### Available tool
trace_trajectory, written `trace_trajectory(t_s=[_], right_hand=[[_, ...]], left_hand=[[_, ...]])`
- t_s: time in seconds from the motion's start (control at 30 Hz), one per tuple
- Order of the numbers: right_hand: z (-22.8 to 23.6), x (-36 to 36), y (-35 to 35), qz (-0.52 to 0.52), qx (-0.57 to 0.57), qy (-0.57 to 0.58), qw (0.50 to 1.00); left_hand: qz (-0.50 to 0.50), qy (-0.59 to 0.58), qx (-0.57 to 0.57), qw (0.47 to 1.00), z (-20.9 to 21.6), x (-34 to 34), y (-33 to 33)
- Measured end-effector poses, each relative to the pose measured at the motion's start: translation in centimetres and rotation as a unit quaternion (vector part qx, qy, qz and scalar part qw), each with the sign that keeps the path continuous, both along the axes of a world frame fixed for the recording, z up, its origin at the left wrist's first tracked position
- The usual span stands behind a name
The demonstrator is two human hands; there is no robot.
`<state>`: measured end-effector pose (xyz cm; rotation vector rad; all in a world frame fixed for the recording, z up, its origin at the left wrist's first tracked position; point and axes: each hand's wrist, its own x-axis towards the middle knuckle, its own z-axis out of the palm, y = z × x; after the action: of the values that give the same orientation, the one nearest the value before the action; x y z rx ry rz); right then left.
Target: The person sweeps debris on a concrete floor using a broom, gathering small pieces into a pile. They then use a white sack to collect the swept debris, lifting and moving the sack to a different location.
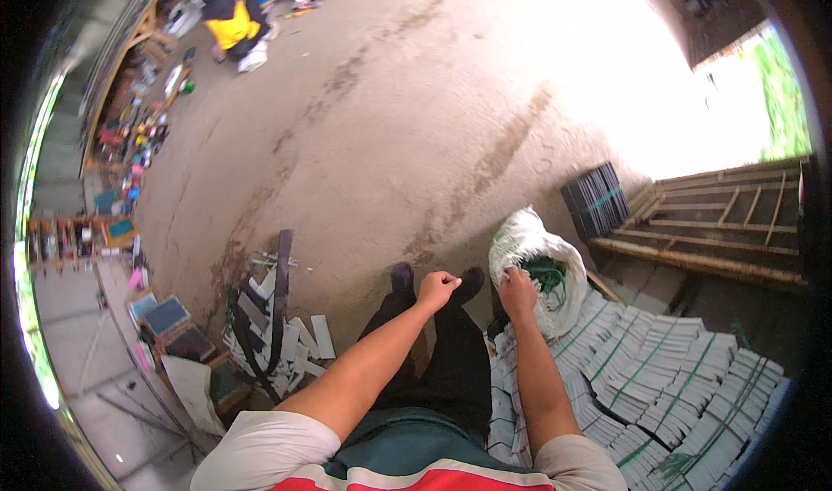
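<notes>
A white woven sack [568, 318] stands at my right with its mouth rolled open. Dark green strands, which look like plastic strapping, lie inside it [544, 273]. My right hand [518, 293] is at the near left rim of the sack, its fingers closed on the frayed edge. Out in front of my legs, my left hand [439, 288] is closed in a pinch; whatever is between its fingertips is too small to make out. Beside and below the sack lie rows of white strips [650, 365], bundled with green straps.
A strapped stack of dark panels [596, 198] stands beyond the sack, near a wooden slatted frame [719, 222]. White offcuts and dark strips [282, 326] are heaped at my left. Far left, a person in yellow and black [232, 25] crouches near scattered items along the wall.
</notes>
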<state>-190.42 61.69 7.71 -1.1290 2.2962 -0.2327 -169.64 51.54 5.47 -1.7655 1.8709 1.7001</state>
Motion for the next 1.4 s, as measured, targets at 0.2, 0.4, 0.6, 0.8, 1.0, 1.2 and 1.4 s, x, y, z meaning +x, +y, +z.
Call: trace_trajectory(t_s=[0.2,0.4,0.6,0.8,1.0,1.2,1.4], right_hand=[[5.2,7.8,-6.2,0.183,0.041,-0.026,0.982],[11.3,20.2,-11.3,0.312,0.037,-0.002,0.949],[13.1,37.9,-13.6,0.485,0.046,0.019,0.873],[13.5,54.5,-14.8,0.624,-0.018,-0.007,0.781],[14.4,67.9,-15.3,0.711,-0.015,-0.016,0.703],[12.0,78.9,-16.6,0.784,-0.013,-0.036,0.619],[11.4,88.7,-20.8,0.819,0.015,-0.020,0.573]], left_hand=[[0.144,-0.031,-0.036,0.988,3.0,10.0,-0.7],[0.179,-0.055,-0.027,0.982,7.8,22.6,-0.6],[0.351,-0.014,-0.049,0.935,5.7,39.0,5.8],[0.541,-0.016,-0.028,0.840,6.4,52.0,13.1],[0.703,0.042,-0.005,0.710,7.5,60.3,17.5],[0.794,0.060,-0.063,0.602,2.4,66.6,20.8],[0.806,0.032,-0.011,0.591,7.3,73.8,18.3]])
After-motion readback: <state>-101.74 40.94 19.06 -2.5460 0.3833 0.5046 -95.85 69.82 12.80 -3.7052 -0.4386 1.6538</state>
